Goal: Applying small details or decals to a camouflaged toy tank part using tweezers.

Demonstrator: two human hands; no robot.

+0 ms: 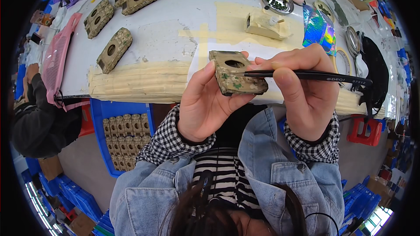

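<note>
My left hand [201, 109] is closed on a camouflage-painted toy tank hull [227, 78], tilted above the table's front edge. A round dark hole opens in the hull's top. In my right hand [310, 91], thumb and fingers pinch a pair of black tweezers [302, 74]. Their fine tips reach over the hull's top, near the edge of the hole. Whether the tips touch the surface or hold a small piece, I cannot tell. Green patches show on the hull's near end. White paper lies on the table behind my left hand.
Similar hulls [114, 50] lie at the table's left and back. A round metal dish [263, 1] with small green pieces stands back right, near a tape-covered block [264, 25] and a shiny bag [318, 26]. Below left, a blue crate [99, 122] holds several hulls; another person's sleeve [41, 122] shows beyond.
</note>
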